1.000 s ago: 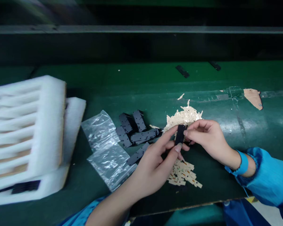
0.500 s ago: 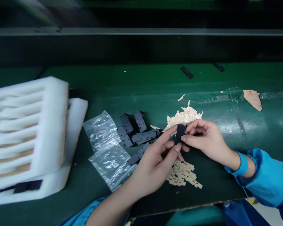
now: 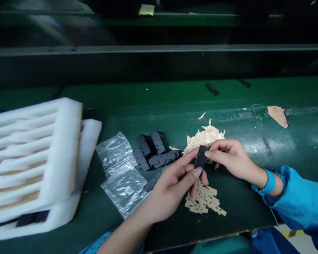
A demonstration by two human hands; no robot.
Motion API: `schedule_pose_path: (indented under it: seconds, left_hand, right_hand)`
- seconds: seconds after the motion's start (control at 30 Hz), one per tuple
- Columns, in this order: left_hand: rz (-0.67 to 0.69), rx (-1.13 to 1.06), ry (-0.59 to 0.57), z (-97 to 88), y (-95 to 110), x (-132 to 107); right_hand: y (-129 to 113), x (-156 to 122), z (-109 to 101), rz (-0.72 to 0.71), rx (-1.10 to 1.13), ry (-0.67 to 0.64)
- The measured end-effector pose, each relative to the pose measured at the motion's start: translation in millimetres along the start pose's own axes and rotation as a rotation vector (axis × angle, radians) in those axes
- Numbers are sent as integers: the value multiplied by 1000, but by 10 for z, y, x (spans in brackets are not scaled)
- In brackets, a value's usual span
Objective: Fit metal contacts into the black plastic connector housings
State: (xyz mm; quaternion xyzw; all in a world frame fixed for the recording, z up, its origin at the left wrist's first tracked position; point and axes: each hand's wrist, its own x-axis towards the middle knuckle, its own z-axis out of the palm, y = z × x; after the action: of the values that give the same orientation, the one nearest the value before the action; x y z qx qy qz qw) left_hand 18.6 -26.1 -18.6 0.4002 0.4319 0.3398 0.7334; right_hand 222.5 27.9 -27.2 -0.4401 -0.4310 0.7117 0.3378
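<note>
A small flat black rectangular part [image 3: 200, 158] is held up between my two hands. My left hand [image 3: 175, 183] is closed on its lower end, the thumb along the near edge. My right hand [image 3: 226, 155] pinches its upper right edge between thumb and curled fingers. Just behind the hands is a heap of thin cream-coloured pieces [image 3: 204, 135]. Below them lies a second pile of similar flat pieces [image 3: 205, 201], some with brownish marks. Several black block-like parts [image 3: 159, 143] lie left of my left hand, one of them partly hidden by it.
Clear plastic bags [image 3: 122, 180] lie left of the black parts. White foam trays [image 3: 66, 151] are stacked at the far left, with black items in the lower one. Two black strips [image 3: 212, 89] and a tan scrap [image 3: 278, 116] lie farther back on the green table [image 3: 243, 211].
The view has shifted slightly, so most of the scene sits lower. The black part shows more of its plain face, and my right fingers have moved nearer its upper end.
</note>
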Motion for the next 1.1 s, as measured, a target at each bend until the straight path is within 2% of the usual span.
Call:
schedule_pose_path:
  seconds: [0.23,0.33,0.47,0.57,0.77,0.9,1.1]
  left_hand:
    - [23,-98,-49,-21,19,31]
    - [-14,-181,-155,-74,20,25]
    - [-99,-309,-264,-129,53,41]
    - [-114,-359,-273,-142,89,57]
    - [-115,-317,-231,-124,133,67]
    - [-117,-286,-252,-110,140,70]
    - [-139,-275,-277,-126,116,72]
  right_hand:
    - [7,-15,-17,-125,-86,-38]
    - [-10,5,-56,-152,-76,-146]
    - [-14,39,-136,-107,-71,-280]
    - [-31,35,-188,-104,-75,-217]
    - [-179,-61,-162,-309,-222,-11]
    - [-226,-78,-111,-339,-223,-1]
    - [-243,-57,-115,-283,-206,-24]
